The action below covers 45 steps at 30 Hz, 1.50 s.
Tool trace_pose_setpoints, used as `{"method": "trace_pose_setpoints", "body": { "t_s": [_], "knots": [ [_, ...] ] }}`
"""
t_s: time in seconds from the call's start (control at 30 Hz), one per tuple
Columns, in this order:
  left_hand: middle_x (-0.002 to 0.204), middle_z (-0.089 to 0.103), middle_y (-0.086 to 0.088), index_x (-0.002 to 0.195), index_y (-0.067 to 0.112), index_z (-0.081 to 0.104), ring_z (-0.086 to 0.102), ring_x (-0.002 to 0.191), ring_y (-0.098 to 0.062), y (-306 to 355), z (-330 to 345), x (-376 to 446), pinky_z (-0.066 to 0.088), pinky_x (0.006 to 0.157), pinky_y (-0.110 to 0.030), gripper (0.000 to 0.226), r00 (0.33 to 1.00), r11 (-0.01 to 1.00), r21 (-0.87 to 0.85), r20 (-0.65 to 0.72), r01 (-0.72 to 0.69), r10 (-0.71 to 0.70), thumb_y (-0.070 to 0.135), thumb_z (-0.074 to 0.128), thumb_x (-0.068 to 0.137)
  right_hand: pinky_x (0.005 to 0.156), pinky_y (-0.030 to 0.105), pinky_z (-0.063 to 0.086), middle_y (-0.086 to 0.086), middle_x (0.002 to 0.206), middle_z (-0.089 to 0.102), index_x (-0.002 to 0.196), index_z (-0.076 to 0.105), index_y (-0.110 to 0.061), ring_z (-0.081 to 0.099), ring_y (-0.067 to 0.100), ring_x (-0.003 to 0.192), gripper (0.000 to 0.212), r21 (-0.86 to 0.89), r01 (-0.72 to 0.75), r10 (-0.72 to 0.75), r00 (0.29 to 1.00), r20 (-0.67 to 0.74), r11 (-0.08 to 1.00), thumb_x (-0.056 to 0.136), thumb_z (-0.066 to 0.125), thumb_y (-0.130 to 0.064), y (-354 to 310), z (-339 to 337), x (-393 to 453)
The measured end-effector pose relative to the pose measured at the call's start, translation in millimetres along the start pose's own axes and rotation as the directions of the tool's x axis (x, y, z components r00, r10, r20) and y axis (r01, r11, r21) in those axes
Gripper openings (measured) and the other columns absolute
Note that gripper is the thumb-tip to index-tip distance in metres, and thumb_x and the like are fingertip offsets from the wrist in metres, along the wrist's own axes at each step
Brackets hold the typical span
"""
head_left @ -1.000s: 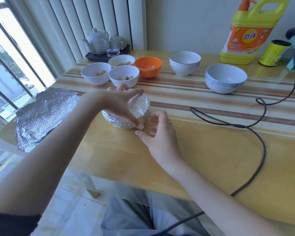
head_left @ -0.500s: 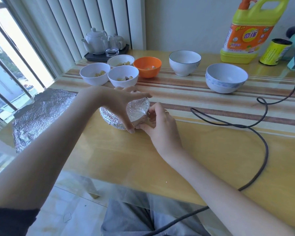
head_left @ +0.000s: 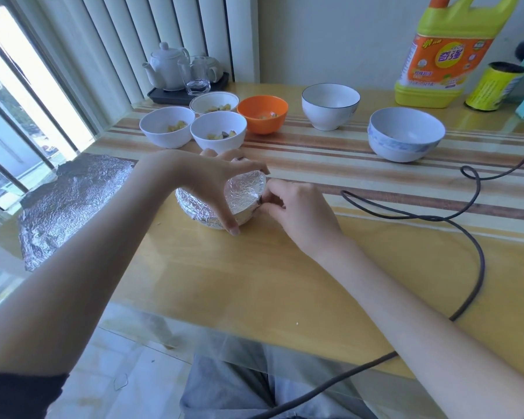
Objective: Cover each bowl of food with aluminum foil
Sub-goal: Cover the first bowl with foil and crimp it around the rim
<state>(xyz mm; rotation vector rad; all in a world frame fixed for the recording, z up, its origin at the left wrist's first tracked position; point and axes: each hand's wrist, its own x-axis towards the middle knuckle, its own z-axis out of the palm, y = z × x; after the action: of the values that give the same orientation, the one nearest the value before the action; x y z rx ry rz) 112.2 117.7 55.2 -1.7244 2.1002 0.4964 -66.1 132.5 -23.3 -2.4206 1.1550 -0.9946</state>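
A foil-wrapped bowl (head_left: 243,197) sits on the wooden table in front of me. My left hand (head_left: 215,182) arches over its top, thumb down the near side and fingers round the far rim. My right hand (head_left: 297,210) pinches the foil edge at the bowl's right side. A crumpled sheet of aluminum foil (head_left: 70,201) lies flat at the table's left edge. Behind the wrapped bowl stand three white bowls of food (head_left: 167,127) (head_left: 218,133) (head_left: 214,102) and an orange bowl of food (head_left: 262,116), all uncovered.
Two more white bowls (head_left: 330,105) (head_left: 406,133) stand further right. A tea set on a dark tray (head_left: 182,74) is at the back, a yellow detergent jug (head_left: 445,52) and yellow can (head_left: 493,86) at the back right. A black cable (head_left: 454,225) loops across the table's right half.
My right hand moved from lying flat on the table in to the bowl's right side and now pinches the foil. My left hand stayed over the bowl.
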Motion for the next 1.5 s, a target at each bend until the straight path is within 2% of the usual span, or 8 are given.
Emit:
{"method": "trace_pose_setpoints", "body": {
  "t_s": [0.17,0.37,0.63,0.83,1.0,1.13,1.27,1.5],
  "knots": [
    [0.155,-0.002,0.022,0.139,0.066,-0.003,0.0,0.146,-0.022,0.2,-0.6,-0.2,0.017,0.114,-0.056,0.129,1.0,1.0,0.011,0.007,0.025,-0.025,0.063,0.085,0.044,0.056,0.031,0.036,-0.009,0.064,0.051,0.063,0.041,-0.024,0.052,0.02,0.07,0.041,-0.123,-0.039,0.062,0.98,0.188,0.992,0.072,0.079,-0.035,1.8,-22.2,28.0],
    [0.153,-0.001,0.026,0.141,0.063,-0.005,0.002,0.145,-0.019,0.3,-3.0,-1.7,0.02,0.113,-0.055,0.143,0.999,0.999,0.018,0.039,0.032,-0.033,0.078,0.066,0.018,0.056,0.035,0.033,-0.01,0.057,0.042,0.063,0.034,-0.024,0.04,0.014,0.06,0.05,-0.191,0.194,-0.11,0.919,0.379,0.962,0.065,0.079,-0.044,4.8,-32.1,53.5],
    [0.152,-0.002,0.027,0.136,0.069,-0.005,0.0,0.146,-0.02,-2.6,-2.4,0.7,0.018,0.114,-0.056,0.137,0.999,1.0,-0.003,0.048,0.011,-0.011,0.078,0.068,0.02,0.065,0.013,0.04,-0.006,0.087,0.051,0.095,0.064,-0.013,0.046,0.009,0.073,0.034,0.185,0.206,-0.235,0.96,0.153,0.961,0.069,0.084,-0.022,20.9,-20.7,25.2],
    [0.153,-0.001,0.026,0.138,0.066,-0.004,0.001,0.146,-0.02,-3.8,-1.1,2.5,0.018,0.114,-0.056,0.136,0.999,1.0,-0.003,0.03,0.011,-0.011,0.073,0.078,0.03,0.077,0.039,0.051,0.004,0.086,0.066,0.08,0.074,-0.004,0.061,0.021,0.085,0.008,0.137,0.353,-0.356,0.935,-0.001,0.926,0.073,0.077,-0.004,21.7,-2.6,21.4],
    [0.154,0.001,0.024,0.137,0.068,0.001,0.004,0.146,-0.022,-0.7,-4.0,-1.0,0.019,0.114,-0.056,0.128,0.999,1.0,0.0,0.025,0.028,-0.028,0.068,0.083,0.038,0.082,0.038,0.052,0.003,0.092,0.07,0.09,0.076,-0.007,0.062,0.021,0.089,0.012,0.115,0.357,-0.362,0.931,0.034,0.927,0.079,0.072,-0.005,21.0,-6.5,19.1],
    [0.152,0.007,0.02,0.134,0.068,0.006,0.009,0.145,-0.027,-3.7,-1.1,-1.5,0.023,0.113,-0.057,0.119,0.997,0.996,-0.032,-0.009,0.079,-0.079,0.07,0.083,0.044,0.097,0.007,0.038,-0.003,0.124,0.062,0.12,0.066,-0.011,0.056,0.0,0.112,0.036,0.279,-0.012,0.001,0.999,0.041,0.96,0.085,0.067,-0.001,20.4,-17.6,-0.5],
    [0.16,-0.009,0.016,0.13,0.071,-0.022,-0.001,0.15,-0.029,-10.4,-0.2,-1.8,0.011,0.116,-0.059,0.134,0.988,0.985,-0.079,0.027,0.151,-0.149,0.099,0.052,0.022,0.11,0.022,0.035,-0.001,0.141,0.05,0.138,0.048,-0.011,0.049,-0.001,0.122,0.045,0.409,-0.45,0.362,0.89,0.275,0.794,0.095,0.054,-0.002,7.6,-8.1,-31.4],
    [0.158,-0.02,0.02,0.128,0.071,-0.025,-0.015,0.149,-0.02,-28.1,-7.7,-7.6,0.003,0.119,-0.056,0.147,1.0,0.999,-0.052,0.022,0.017,-0.016,0.072,0.085,0.03,0.115,0.021,0.021,-0.007,0.158,0.014,0.153,0.004,-0.018,0.021,0.003,0.14,0.076,0.682,-0.6,0.436,0.791,0.428,0.418,0.092,0.034,0.016,-50.3,8.1,-37.9]
  ]
}}
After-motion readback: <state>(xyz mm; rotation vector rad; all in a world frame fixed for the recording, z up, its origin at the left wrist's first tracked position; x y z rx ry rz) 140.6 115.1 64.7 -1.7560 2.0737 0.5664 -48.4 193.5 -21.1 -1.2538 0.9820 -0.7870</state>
